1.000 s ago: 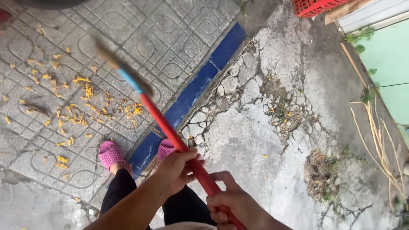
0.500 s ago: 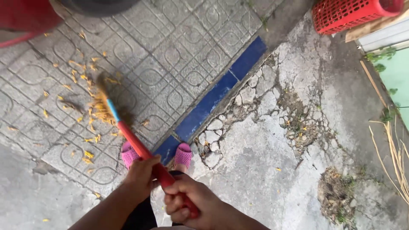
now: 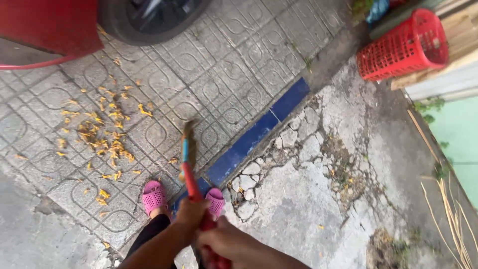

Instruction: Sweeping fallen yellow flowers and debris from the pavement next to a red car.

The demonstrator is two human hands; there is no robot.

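From my remote seat I looked straight down through the head camera at a pavement of patterned grey tiles (image 3: 234, 74) meeting cracked concrete (image 3: 318, 199), the two divided by a blue strip (image 3: 259, 134). Both hands gripped a red-handled broom (image 3: 189, 172): the left hand (image 3: 191, 215) was curled shut around the red shaft higher up, and the right hand (image 3: 224, 241) was wrapped tight around it just below, the two touching. The broom pointed away from the body, its head (image 3: 188, 132) blurred above the tiles, so I could not tell whether the bristles touched the ground. Compared with half a second before, the broom head had swung right, off the scattered yellow leaf litter (image 3: 107, 134), which now lay apart to its left in a looser heap. The view had also tipped upward: a dark tyre (image 3: 149, 17) and a red vehicle body (image 3: 45, 27) filled more of the top left, and the red plastic basket (image 3: 406, 45) sat lower at the top right, beside wooden boards (image 3: 458, 40). Two pink sandals (image 3: 154, 197) (image 3: 215, 201) stood either side of the shaft, near the blue strip. Dry straw-like stalks (image 3: 453, 214) lay along the right edge.
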